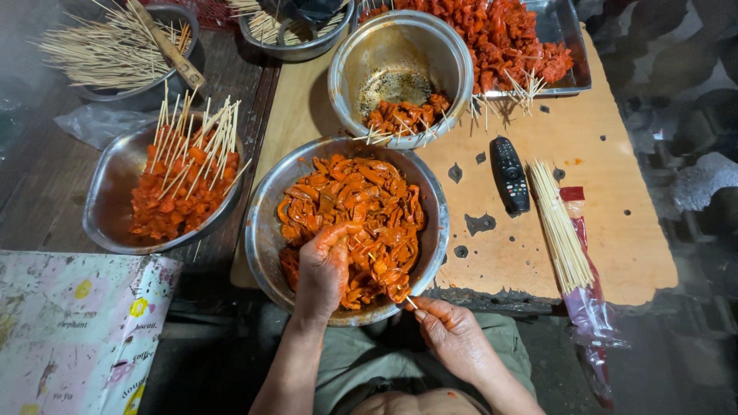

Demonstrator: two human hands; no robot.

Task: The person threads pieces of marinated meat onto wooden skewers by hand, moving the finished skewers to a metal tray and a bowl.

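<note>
A large steel bowl (pixel 265 230) of orange marinated meat strips (pixel 361 207) sits at the near edge of a wooden board. My left hand (pixel 323 269) reaches into it, fingers closed on a strip of meat. Just below the bowl's rim, my right hand (pixel 453 334) pinches a thin wooden skewer (pixel 412 303) whose tip points into the meat.
A steel bowl (pixel 108 200) of finished skewers stands at left. A smaller bowl (pixel 400 61) and a tray (pixel 561 31) of meat sit behind. A black remote (pixel 509 173) and a skewer bundle (pixel 560 227) lie on the board (pixel 615 253). Loose skewers (pixel 100 50) fill a far-left dish.
</note>
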